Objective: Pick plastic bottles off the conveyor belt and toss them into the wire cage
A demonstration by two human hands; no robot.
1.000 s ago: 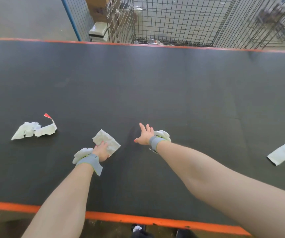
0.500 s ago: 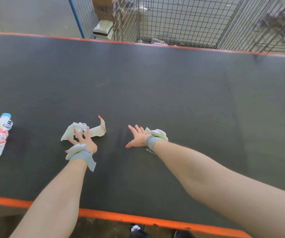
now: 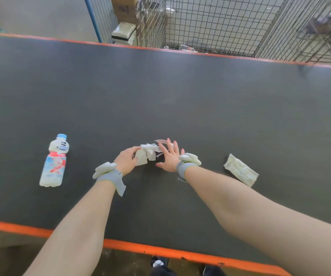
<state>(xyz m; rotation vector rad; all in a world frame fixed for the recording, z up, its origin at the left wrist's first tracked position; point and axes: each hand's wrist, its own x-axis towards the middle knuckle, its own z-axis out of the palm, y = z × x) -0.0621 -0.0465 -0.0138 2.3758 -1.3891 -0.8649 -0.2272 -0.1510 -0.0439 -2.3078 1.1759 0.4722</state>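
A plastic bottle (image 3: 54, 160) with a blue cap and a pink-and-white label lies on its side on the dark conveyor belt (image 3: 180, 100), left of both hands and apart from them. My left hand (image 3: 125, 160) rests low over the belt, its loosely curved fingers touching the left edge of a crumpled white paper (image 3: 145, 154). My right hand (image 3: 168, 156) is open with fingers spread, lying against the paper's right side. The wire cage (image 3: 210, 26) stands beyond the belt's far orange edge, with some items on its floor.
A folded white wrapper (image 3: 240, 172) lies on the belt right of my right wrist. Orange rails (image 3: 160, 251) line the near and far belt edges. Cardboard boxes and a white bundle (image 3: 123, 32) sit left of the cage. Both wrists carry grey straps.
The belt has carried everything rightward: the bottle has come fully into view at left, and the crumpled paper now lies between my hands. My hands have drawn closer together.
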